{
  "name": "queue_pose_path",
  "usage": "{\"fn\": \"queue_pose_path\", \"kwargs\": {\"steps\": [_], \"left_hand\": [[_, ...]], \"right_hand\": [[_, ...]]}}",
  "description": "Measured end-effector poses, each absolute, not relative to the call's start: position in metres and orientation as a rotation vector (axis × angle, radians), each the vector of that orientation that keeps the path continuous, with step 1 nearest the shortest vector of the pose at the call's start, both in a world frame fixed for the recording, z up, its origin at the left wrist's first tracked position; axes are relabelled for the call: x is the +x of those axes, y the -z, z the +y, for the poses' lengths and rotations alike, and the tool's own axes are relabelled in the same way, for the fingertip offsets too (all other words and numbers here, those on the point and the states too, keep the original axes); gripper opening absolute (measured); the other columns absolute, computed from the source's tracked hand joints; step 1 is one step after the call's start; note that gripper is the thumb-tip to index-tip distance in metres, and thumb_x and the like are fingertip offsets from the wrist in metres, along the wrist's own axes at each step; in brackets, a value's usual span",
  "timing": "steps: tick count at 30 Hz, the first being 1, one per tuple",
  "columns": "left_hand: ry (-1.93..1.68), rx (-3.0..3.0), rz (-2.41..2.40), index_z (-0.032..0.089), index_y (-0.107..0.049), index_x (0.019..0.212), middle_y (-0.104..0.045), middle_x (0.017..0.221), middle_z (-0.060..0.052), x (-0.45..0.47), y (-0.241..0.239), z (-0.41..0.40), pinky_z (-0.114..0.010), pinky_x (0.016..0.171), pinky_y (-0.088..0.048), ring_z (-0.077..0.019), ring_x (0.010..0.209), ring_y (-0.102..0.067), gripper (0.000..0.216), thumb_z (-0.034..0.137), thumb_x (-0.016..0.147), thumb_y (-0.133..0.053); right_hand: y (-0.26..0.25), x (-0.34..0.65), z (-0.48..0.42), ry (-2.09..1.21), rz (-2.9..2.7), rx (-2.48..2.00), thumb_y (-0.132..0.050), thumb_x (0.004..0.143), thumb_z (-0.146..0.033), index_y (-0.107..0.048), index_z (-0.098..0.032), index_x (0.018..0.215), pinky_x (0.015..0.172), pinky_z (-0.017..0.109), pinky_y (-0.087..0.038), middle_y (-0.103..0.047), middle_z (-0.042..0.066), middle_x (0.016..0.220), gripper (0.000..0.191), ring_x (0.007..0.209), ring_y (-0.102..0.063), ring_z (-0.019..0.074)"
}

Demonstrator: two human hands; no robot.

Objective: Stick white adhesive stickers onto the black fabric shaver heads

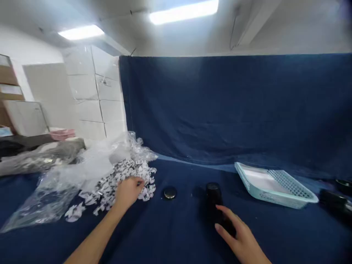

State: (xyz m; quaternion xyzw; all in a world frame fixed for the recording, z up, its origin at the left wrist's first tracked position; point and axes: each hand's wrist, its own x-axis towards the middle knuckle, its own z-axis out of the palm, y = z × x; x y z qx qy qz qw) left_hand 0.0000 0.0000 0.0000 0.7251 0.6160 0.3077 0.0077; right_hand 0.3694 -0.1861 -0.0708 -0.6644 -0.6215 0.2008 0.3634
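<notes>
My left hand (129,191) is over the near right part of a pile of small white and grey pieces (121,176). Its fingers are curled together, and anything between them is hidden. Right of it, a round black lid-like disc (169,192) with a shiny rim lies on the dark blue cloth. My right hand (240,236) is beside a black cylindrical object (213,194), its thumb and index finger apart at the object's right side. Whether those fingertips touch it, I cannot tell. The lower part of the black object blends into dark shadow.
Clear plastic bags (52,194) spread around the pile at left. A light turquoise basket (275,187) stands at right, and dark objects (335,205) lie beyond it. A blue curtain (233,106) closes off the back; white boxes (93,95) are stacked behind left.
</notes>
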Motion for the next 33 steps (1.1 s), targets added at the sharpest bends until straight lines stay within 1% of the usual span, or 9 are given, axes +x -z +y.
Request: {"fn": "queue_pose_path", "kwargs": {"steps": [6,10,15,17,21,22,25,28,33], "left_hand": [[-1.15,2.22,1.808,0.021,-0.069,0.076,-0.066,0.078,-0.007,0.009,-0.002,-0.009,-0.037,0.082,-0.041,-0.0277,0.083,-0.061,0.02,0.031,0.079,-0.053],[-1.406,1.993,1.664,0.021,-0.064,0.08,-0.06,0.087,-0.005,0.02,-0.003,-0.012,-0.037,0.088,-0.039,-0.0244,0.084,-0.058,0.017,0.034,0.08,-0.052],[-1.542,1.463,1.416,0.02,-0.059,0.081,-0.058,0.074,-0.001,0.03,-0.005,-0.018,-0.031,0.068,-0.048,-0.0214,0.073,-0.06,0.016,0.036,0.077,-0.056],[-1.538,1.241,1.273,0.019,-0.057,0.084,-0.06,0.078,-0.002,0.034,-0.007,-0.023,-0.031,0.066,-0.052,-0.0215,0.075,-0.064,0.015,0.033,0.078,-0.057],[-1.374,0.887,1.041,0.017,-0.053,0.082,-0.066,0.085,-0.009,0.04,-0.011,-0.032,-0.04,0.075,-0.058,-0.0267,0.084,-0.071,0.003,0.019,0.084,-0.054],[-1.323,0.816,1.009,0.016,-0.052,0.081,-0.068,0.087,-0.012,0.04,-0.012,-0.033,-0.041,0.076,-0.058,-0.0279,0.086,-0.072,0.004,0.015,0.085,-0.052],[-1.211,0.653,0.951,0.016,-0.051,0.08,-0.069,0.096,-0.016,0.04,-0.013,-0.034,-0.036,0.07,-0.059,-0.0275,0.087,-0.072,0.009,0.011,0.087,-0.049],[-1.155,0.563,0.914,0.016,-0.054,0.081,-0.069,0.097,-0.016,0.038,-0.013,-0.033,-0.032,0.062,-0.058,-0.0247,0.08,-0.072,0.009,0.01,0.087,-0.05],[-1.115,0.512,0.852,0.014,-0.059,0.089,-0.069,0.1,-0.016,0.038,-0.014,-0.035,-0.031,0.06,-0.057,-0.022,0.075,-0.07,0.007,0.013,0.088,-0.052]], "right_hand": [[0.065,0.367,-0.187,-0.445,-1.58,-1.688,-0.058,0.084,-0.05,-0.053,-0.035,0.13,0.102,0.04,-0.045,-0.063,0.001,0.128,0.049,0.118,-0.058,0.0252],[0.065,0.366,-0.187,-0.452,-1.574,-1.683,-0.058,0.084,-0.047,-0.052,-0.032,0.131,0.102,0.042,-0.045,-0.064,0.004,0.125,0.05,0.116,-0.058,0.0258],[0.066,0.365,-0.187,-0.446,-1.572,-1.68,-0.058,0.084,-0.047,-0.053,-0.033,0.131,0.102,0.043,-0.044,-0.063,0.004,0.126,0.05,0.116,-0.058,0.026],[0.065,0.365,-0.187,-0.436,-1.567,-1.68,-0.059,0.083,-0.047,-0.053,-0.033,0.13,0.101,0.042,-0.045,-0.065,0.003,0.124,0.049,0.115,-0.059,0.0257],[0.065,0.365,-0.188,-0.397,-1.556,-1.677,-0.06,0.082,-0.045,-0.056,-0.034,0.128,0.099,0.041,-0.047,-0.067,0.003,0.119,0.048,0.112,-0.061,0.0254],[0.065,0.365,-0.188,-0.394,-1.556,-1.676,-0.06,0.082,-0.045,-0.056,-0.034,0.128,0.099,0.041,-0.047,-0.067,0.003,0.119,0.048,0.112,-0.061,0.0255],[0.066,0.365,-0.188,-0.399,-1.563,-1.672,-0.06,0.083,-0.044,-0.055,-0.033,0.13,0.1,0.043,-0.047,-0.066,0.004,0.122,0.049,0.113,-0.06,0.0261],[0.067,0.365,-0.188,-0.412,-1.573,-1.671,-0.058,0.084,-0.045,-0.054,-0.032,0.131,0.101,0.044,-0.045,-0.065,0.005,0.124,0.049,0.115,-0.059,0.0263],[0.065,0.365,-0.188,-0.413,-1.582,-1.681,-0.059,0.083,-0.046,-0.054,-0.033,0.13,0.1,0.043,-0.046,-0.065,0.004,0.124,0.049,0.114,-0.06,0.0256]]}}
